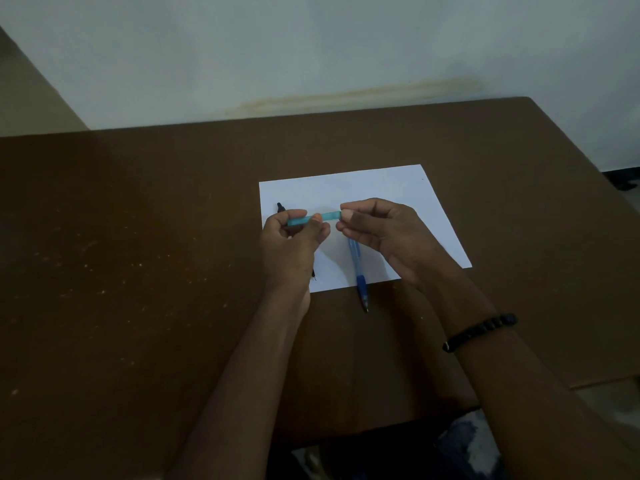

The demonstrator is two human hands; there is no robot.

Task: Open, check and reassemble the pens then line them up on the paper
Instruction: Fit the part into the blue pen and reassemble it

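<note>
Above the white paper point(388, 188), a teal pen point(313, 217) lies level between both hands: the left hand point(294, 240) grips one end, the right hand point(381, 230) pinches the other. A blue pen point(358, 268) lies below them, and a black pen point(280, 206) is mostly hidden behind the left hand

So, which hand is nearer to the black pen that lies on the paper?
The left hand. It hovers directly over the black pen, hiding most of it, while gripping the teal pen. The right hand pinches the teal pen's other end, farther right above the paper.
</note>
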